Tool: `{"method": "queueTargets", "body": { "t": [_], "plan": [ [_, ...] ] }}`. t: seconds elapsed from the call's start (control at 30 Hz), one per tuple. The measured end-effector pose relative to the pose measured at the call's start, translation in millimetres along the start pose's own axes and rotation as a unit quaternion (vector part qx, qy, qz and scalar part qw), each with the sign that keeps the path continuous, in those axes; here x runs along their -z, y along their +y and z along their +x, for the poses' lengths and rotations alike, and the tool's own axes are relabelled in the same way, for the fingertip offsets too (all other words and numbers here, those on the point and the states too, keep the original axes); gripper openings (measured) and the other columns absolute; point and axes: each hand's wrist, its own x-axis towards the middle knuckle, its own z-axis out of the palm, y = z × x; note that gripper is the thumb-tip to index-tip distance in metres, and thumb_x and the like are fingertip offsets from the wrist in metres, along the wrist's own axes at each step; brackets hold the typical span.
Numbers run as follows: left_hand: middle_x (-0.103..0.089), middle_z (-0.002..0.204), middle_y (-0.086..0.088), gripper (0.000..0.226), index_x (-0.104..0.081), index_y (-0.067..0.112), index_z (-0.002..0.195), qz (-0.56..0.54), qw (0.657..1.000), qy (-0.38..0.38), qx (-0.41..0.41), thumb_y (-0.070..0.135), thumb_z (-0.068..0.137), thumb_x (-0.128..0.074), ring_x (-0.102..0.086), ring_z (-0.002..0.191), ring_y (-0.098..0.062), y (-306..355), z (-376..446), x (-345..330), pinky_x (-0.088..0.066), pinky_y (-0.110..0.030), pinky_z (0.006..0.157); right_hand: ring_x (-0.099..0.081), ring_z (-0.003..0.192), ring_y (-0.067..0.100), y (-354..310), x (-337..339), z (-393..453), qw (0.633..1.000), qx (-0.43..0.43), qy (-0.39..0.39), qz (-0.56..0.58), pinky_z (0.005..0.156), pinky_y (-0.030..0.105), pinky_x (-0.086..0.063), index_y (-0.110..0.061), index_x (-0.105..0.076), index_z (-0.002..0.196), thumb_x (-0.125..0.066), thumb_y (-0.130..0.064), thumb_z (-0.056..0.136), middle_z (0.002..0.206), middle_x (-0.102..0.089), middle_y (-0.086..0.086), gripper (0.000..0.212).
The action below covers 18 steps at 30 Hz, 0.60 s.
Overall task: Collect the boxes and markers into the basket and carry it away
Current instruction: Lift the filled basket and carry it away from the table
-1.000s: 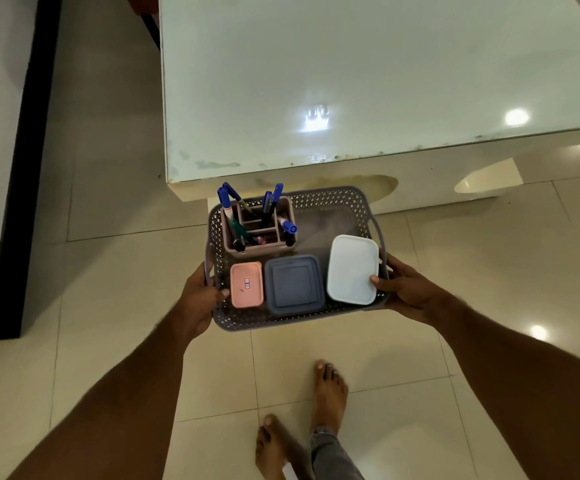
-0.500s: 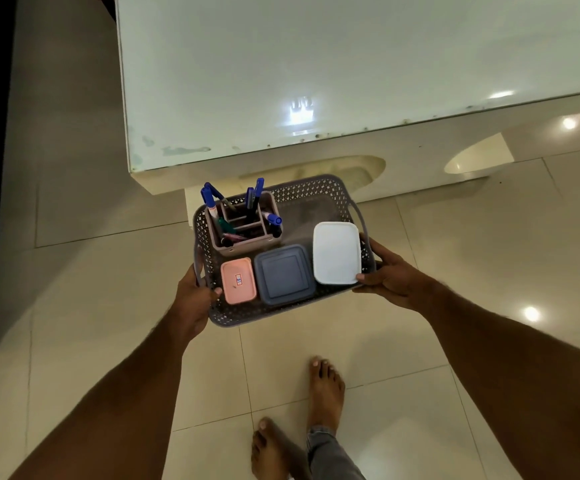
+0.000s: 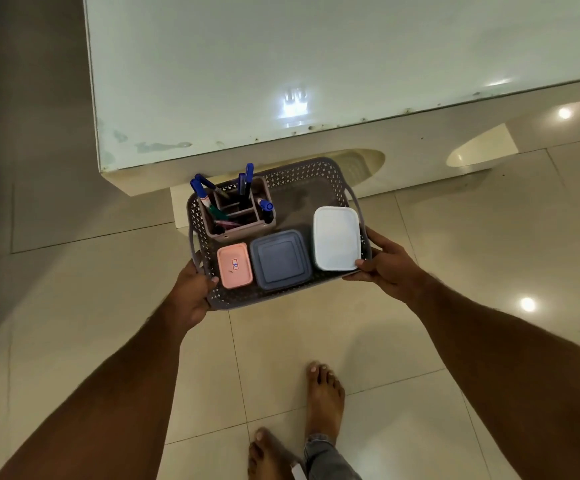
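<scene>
I hold the grey perforated basket point(image 3: 302, 174) between both hands: left hand point(image 3: 191, 292) grips its left rim, right hand point(image 3: 385, 268) its right rim. Pink box point(image 3: 234, 266), blue box point(image 3: 279, 259), white box point(image 3: 336, 238) and marker holder point(image 3: 236, 211) sit inside.

The white table point(image 3: 316, 64) is blocking the far side, its edge overhanging just beyond the basket point(image 3: 302, 181); open tiled floor point(image 3: 455, 271) is lying left, right and near.
</scene>
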Motion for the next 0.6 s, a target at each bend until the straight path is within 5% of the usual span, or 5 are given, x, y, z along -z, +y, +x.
{"method": "queueTargets", "body": {
  "t": [0.17,0.33,0.5,0.6],
  "plan": [
    [-0.068,0.113,-0.001,0.068,-0.061,0.041,0.108,0.045,0.998,-0.025,0.025,-0.019,0.085,-0.040,-0.062,0.105,-0.033,10.9,13.3,-1.8,-0.053,-0.062,0.083,-0.059,0.114,0.045,1.0,1.0,22.7,1.000,-0.001,0.008,0.008,0.080,0.062,-0.057,-0.020,-0.050,0.145,-0.047,0.032,0.082,0.141,-0.053,0.018,0.081],
    [-0.063,0.127,-0.004,0.087,-0.054,0.041,0.126,0.037,0.999,-0.027,0.026,-0.029,0.077,-0.038,-0.059,0.113,-0.035,16.2,40.9,-0.4,-0.055,-0.063,0.076,-0.064,0.103,0.038,-2.8,-3.5,51.1,1.000,0.012,0.008,0.011,0.079,0.058,-0.059,-0.021,-0.050,0.145,-0.044,0.033,0.081,0.141,-0.052,0.017,0.084],
    [-0.071,0.116,-0.001,0.050,-0.060,0.043,0.114,0.017,1.000,0.011,-0.024,-0.002,0.091,-0.060,-0.070,0.099,-0.028,28.2,61.7,-12.3,-0.060,-0.046,0.063,-0.062,0.107,0.040,-14.5,-15.8,83.9,1.000,0.021,0.011,0.005,0.079,0.057,-0.059,-0.019,-0.051,0.145,-0.041,0.035,0.080,0.141,-0.051,0.015,0.085],
    [-0.067,0.120,-0.008,0.050,-0.060,0.038,0.121,0.010,0.997,0.034,-0.062,0.001,0.089,-0.065,-0.069,0.100,-0.030,30.6,77.5,-11.7,-0.060,-0.044,0.066,-0.054,0.116,0.048,-21.1,-27.2,102.1,1.000,0.019,0.021,0.004,0.081,0.061,-0.058,-0.018,-0.049,0.145,-0.041,0.035,0.080,0.139,-0.050,0.015,0.084]
  ]
}}
